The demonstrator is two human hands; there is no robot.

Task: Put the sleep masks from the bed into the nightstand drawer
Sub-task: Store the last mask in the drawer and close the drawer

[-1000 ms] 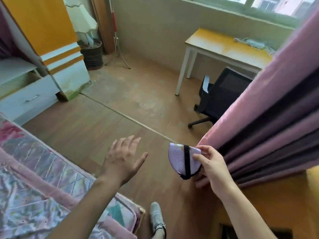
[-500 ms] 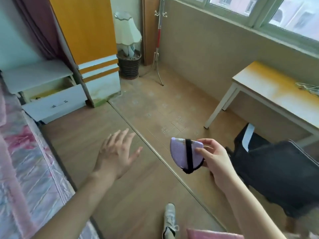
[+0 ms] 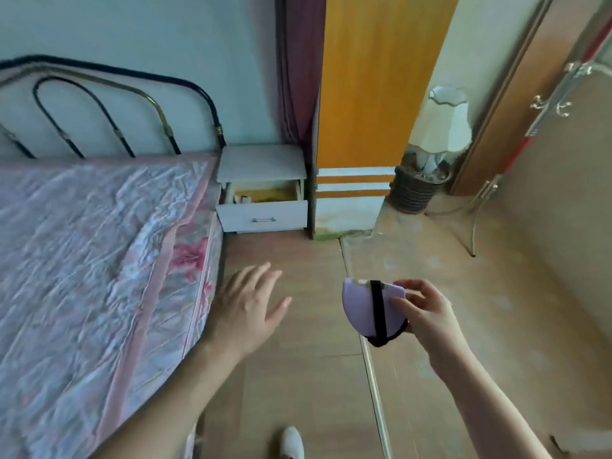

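The bed (image 3: 82,260), under a crinkled pink quilted cover, has a curved metal-tube headboard. Just beside its head corner stands the white boxy nightstand (image 3: 261,160); the drawer (image 3: 265,213) is pulled out, something small inside. Bare wood-plank floor (image 3: 298,376) lies open along the bed's side edge up to the drawer. Above it, off the bed's edge, the left hand (image 3: 248,309) hovers spread and empty. Farther out, the right hand (image 3: 427,313) pinches a folded lilac sleep mask (image 3: 361,309), smooth, half-round, black strap across.

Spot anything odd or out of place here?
Little: a table lamp sits in a wicker basket on the floor, not on the nightstand. The open drawer fits the task; the right hand holds the sleep mask.
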